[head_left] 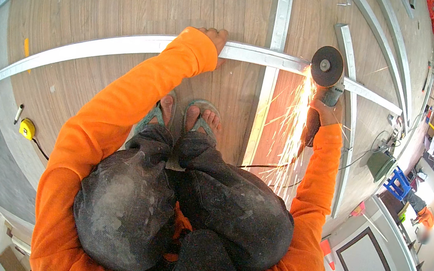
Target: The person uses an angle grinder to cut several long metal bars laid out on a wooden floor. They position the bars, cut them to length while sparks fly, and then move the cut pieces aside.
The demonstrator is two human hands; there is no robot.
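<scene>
A long pale metal profile [112, 48] runs across in front of my feet. My left hand [215, 41] is closed around it, left of where a second metal profile [281, 16] crosses beneath. In my right hand [326, 111] is an angle grinder [333, 94], gripped by its body. The grinder's dark disc [326, 66] meets the long profile right of that crossing. Bright sparks [296, 130] spray from the contact toward me, down past my right forearm. The disc hides the exact cutting point.
A short metal profile [345, 45] lies beside the grinder, with longer curved-looking profiles [380, 39] beyond. A yellow tape measure [27, 128] and a marker [19, 114] lie at left. Dark cable [260, 166] trails near my knees. A green container [380, 163], blue stool [397, 184] and another person [425, 216] are at right.
</scene>
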